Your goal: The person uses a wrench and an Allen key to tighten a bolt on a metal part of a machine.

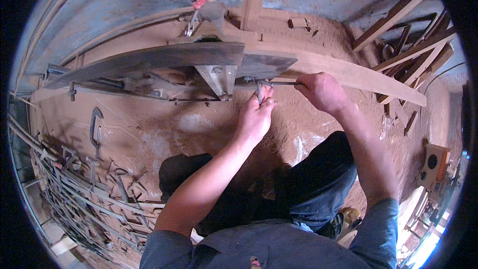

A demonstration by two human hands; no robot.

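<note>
Bar (285,83) and short metal piece (259,93): two-handed work beside the dark slab

Position: The bar runs left to right, just on the near side of a short dark board (271,63) at the right end of the long dark slab (199,55). A pale wooden beam (348,71) extends to the right.

Grip: The right hand (323,92) is closed in a fist around the right end of the bar. The left hand (256,117) has its fingers curled at the short metal piece, near the bar's left end. Whether they pinch it or only steady it cannot be told. Whether the two metal parts are joined is also unclear.

Procedure: The step in hand appears to be turning or seating the bar.
1. Keep the right fist near the end for leverage.
2. Steady the left end before applying force.
3. Apply effort smoothly; a jerk could make the bar slip.
4. Keep the left fingertips clear of the gap beside the short dark board, where a pinch seems possible.
</note>
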